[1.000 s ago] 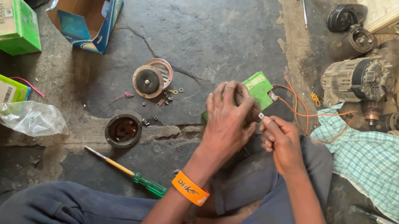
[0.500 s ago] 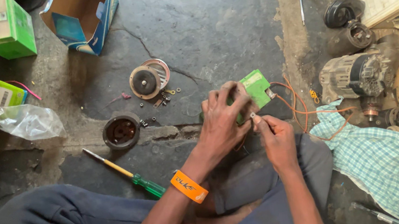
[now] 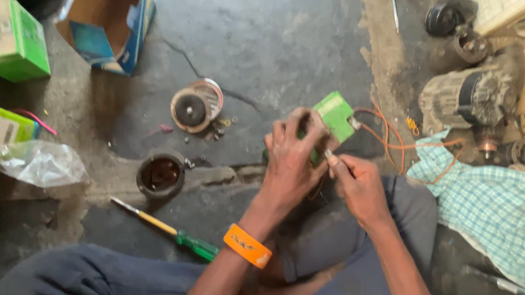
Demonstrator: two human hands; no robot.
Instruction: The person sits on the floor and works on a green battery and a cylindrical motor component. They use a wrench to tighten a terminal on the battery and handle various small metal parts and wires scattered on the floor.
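In the head view, just right of the middle, the left hand has its fingers wrapped tight around a small green box, holding it up over the lap so it stays steady. The right hand sits just below it, fingers pinched together on something tiny at the box's bottom edge; I cannot tell what. Orange wires hang from the box to the right. A green-handled screwdriver lies on the floor to the left, near enough to grab. A round coil rests higher up.
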